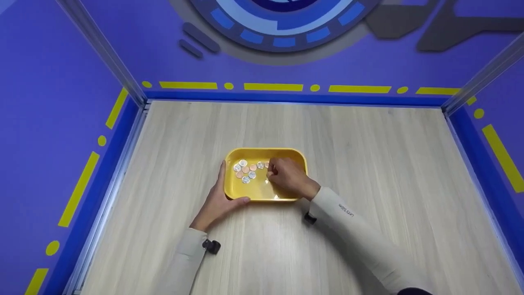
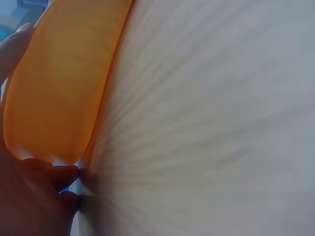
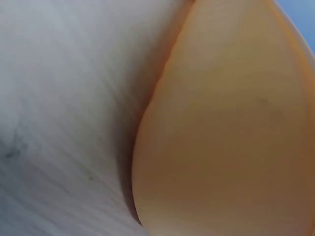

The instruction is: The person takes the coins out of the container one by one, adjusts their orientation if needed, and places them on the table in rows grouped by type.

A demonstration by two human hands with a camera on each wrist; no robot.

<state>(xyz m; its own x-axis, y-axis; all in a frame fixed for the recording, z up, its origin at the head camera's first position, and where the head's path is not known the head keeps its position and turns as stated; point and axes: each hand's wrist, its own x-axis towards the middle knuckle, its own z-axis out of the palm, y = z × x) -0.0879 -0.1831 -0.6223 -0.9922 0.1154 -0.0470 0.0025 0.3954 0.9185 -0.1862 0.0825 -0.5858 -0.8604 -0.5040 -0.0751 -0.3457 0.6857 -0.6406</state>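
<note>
A yellow plastic tray [image 1: 262, 196] rests on the table in the head view, with several silver and copper coins [image 1: 246, 168] lying mostly in its left half. My left hand [image 1: 219, 200] grips the tray's near left corner, its fingers along the left side and its thumb on the front rim. The left wrist view catches this hand [image 2: 39, 196] against the tray wall [image 2: 64, 83]. Inside the tray, just right of the coins, is my right hand [image 1: 288, 176] with curled fingers; I cannot tell whether a coin is between them. The right wrist view has only the tray's outer wall [image 3: 221, 128].
The wood-grain table [image 1: 368, 164] surrounds the tray. Blue panels with yellow markings [image 1: 273, 87] stand at its back and both sides. Small black devices [image 1: 211, 246] are worn at both wrists, over pale sleeves [image 1: 352, 225].
</note>
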